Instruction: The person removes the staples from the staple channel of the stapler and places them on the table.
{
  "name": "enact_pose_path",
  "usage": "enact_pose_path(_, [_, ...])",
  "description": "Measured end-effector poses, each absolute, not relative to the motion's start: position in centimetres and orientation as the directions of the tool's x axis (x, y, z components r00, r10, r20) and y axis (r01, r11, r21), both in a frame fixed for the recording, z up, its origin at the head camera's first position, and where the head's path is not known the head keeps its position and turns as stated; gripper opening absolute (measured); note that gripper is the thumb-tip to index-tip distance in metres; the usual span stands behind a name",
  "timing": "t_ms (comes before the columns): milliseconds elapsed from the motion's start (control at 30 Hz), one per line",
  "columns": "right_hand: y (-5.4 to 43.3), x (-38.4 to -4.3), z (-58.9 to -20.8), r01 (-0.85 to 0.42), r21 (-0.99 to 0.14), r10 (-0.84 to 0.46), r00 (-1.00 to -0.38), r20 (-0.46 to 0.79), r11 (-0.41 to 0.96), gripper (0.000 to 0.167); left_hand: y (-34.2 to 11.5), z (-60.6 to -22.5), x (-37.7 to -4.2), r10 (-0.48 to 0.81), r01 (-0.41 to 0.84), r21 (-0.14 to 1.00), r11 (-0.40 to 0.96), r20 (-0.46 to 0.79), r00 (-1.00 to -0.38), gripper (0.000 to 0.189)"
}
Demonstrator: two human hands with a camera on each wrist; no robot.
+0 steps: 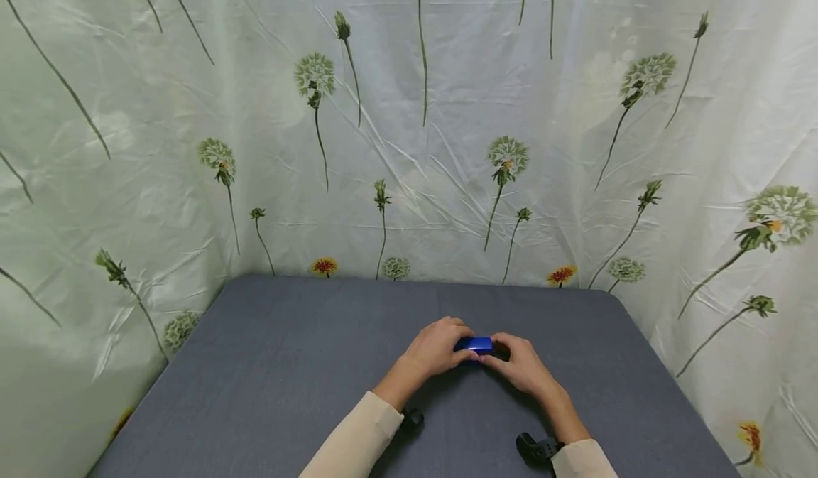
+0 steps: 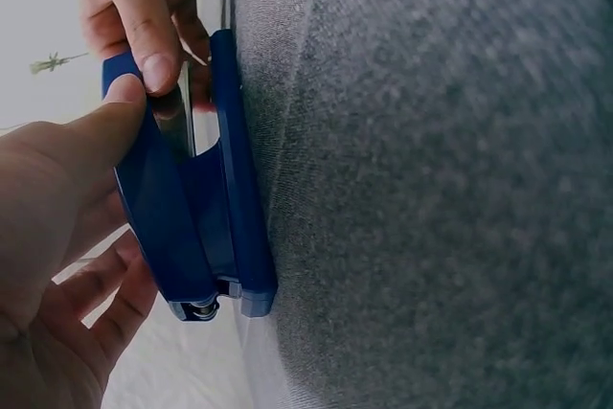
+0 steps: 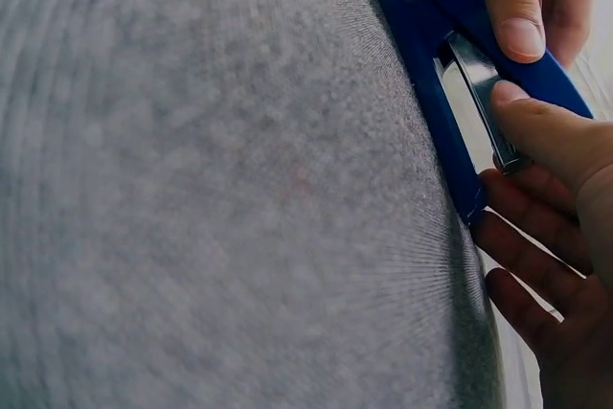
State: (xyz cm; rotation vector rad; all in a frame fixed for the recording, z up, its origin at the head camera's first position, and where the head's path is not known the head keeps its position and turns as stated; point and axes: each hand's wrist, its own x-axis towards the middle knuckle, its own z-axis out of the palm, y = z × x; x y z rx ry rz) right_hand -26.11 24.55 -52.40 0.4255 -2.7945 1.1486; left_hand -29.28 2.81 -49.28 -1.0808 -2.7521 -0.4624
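Note:
A blue stapler (image 1: 478, 344) is between both hands, low over the grey tabletop. My left hand (image 1: 434, 346) grips its upper arm, thumb on the near side and fingers behind, as the left wrist view shows. From the other side, my right hand (image 1: 520, 364) holds the front end. In the right wrist view, the right thumb (image 3: 536, 126) presses by the silver staple channel (image 3: 479, 79), while the fingertips lie near the tip of the blue base (image 3: 445, 141). The channel stands apart from the base, leaving a wedge-shaped gap. The thumbs are close together.
A grey cloth-covered table (image 1: 287, 364) spreads under the hands. White curtains (image 1: 268, 94) printed with dandelions hang behind it and along both sides. Black wrist straps (image 1: 537, 449) sit below the beige sleeves (image 1: 358, 439).

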Motion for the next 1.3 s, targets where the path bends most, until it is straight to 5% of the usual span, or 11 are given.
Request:
enact_pose_path(600, [24.3, -26.1, -52.5, -0.243, -0.72, -0.165, -0.97, 0.179, 0.65, 0.024, 1.9, -49.3, -29.1, 0.615, 0.689, 0.321, 0.65, 0.311, -0.725, 0.036])
enact_pose_path(1300, [23.8, -26.0, -52.1, -0.184, -0.702, -0.117, -0.983, 0.144, 0.688, 0.014, -1.2, -48.0, -28.7, 0.53, 0.591, 0.52, 0.617, 0.281, -0.8, 0.031])
